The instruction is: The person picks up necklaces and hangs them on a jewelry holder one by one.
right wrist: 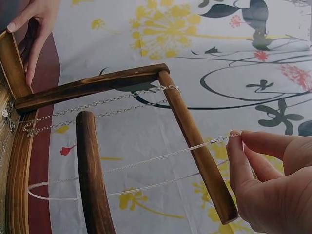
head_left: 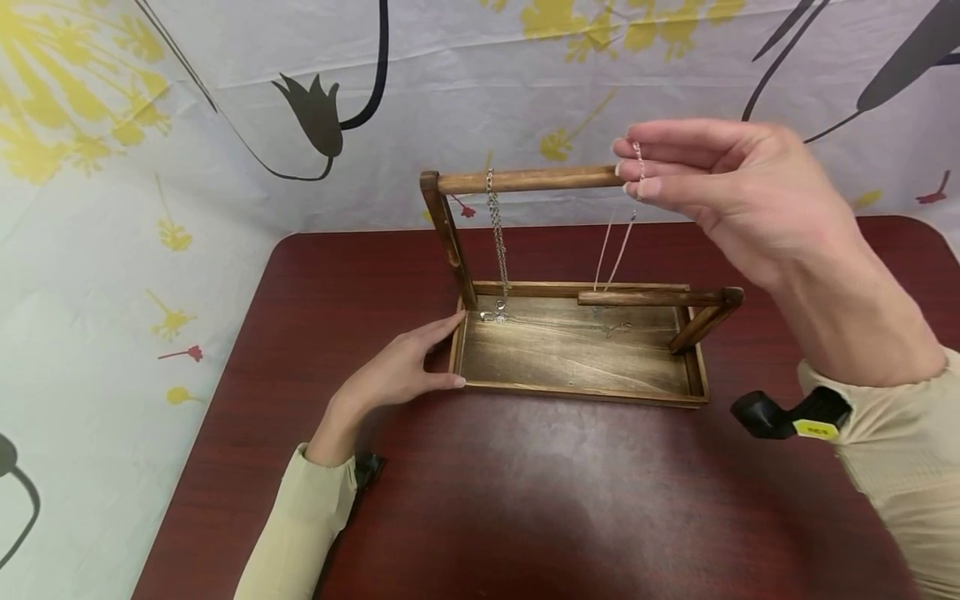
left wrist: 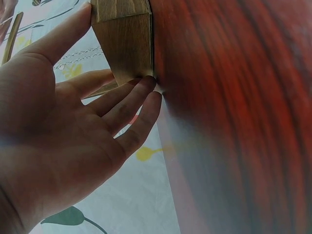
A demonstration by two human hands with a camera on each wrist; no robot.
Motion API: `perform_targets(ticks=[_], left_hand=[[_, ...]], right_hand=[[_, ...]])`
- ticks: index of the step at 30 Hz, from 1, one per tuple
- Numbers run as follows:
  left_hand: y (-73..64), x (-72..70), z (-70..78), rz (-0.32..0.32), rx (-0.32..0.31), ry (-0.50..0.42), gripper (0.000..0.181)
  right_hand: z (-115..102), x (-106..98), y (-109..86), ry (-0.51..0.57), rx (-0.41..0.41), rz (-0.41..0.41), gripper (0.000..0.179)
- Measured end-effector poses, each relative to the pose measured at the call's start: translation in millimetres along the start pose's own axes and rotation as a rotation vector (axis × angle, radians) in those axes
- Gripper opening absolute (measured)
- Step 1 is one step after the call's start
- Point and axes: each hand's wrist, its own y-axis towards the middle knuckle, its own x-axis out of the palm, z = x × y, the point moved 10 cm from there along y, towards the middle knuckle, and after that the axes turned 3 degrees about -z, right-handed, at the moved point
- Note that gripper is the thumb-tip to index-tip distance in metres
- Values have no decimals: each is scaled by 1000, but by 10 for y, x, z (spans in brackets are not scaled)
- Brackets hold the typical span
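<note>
A dark-stained wooden jewelry stand (head_left: 570, 385) has a shallow tray base and two L-shaped arms, the left one taller. My left hand (head_left: 397, 367) touches the tray's left end, thumb at the front corner and fingers toward the back. In the left wrist view those fingers lie fairly straight against the tray end (left wrist: 126, 46). My right hand (head_left: 757, 187) pinches a thin silver necklace (right wrist: 161, 157) near its clasp, beside the free end of the upper bar (head_left: 540, 178). The necklace hangs as a long loop. Another silver chain necklace (head_left: 498, 233) hangs over the upper bar's left part.
The lower bar (head_left: 637, 297) reaches left from the short right arm, close to the hanging loop. Under everything is a dark red table (head_left: 585, 500). A white cloth with printed flowers (head_left: 450, 100) stands behind and to the left.
</note>
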Motion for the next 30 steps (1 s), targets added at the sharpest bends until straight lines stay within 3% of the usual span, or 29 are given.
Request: perform_targets(ticks=[6, 14, 30], left_hand=[[-4, 2, 9, -2, 2, -1, 92], [-10, 3, 7, -3, -1, -2, 91], [-3, 0, -5, 3, -1, -13, 91]], right_hand=[[52, 91, 18, 7, 23, -21, 45], [98, 226, 40, -113, 22, -56, 48], [186, 416, 91, -179, 7, -70, 50]])
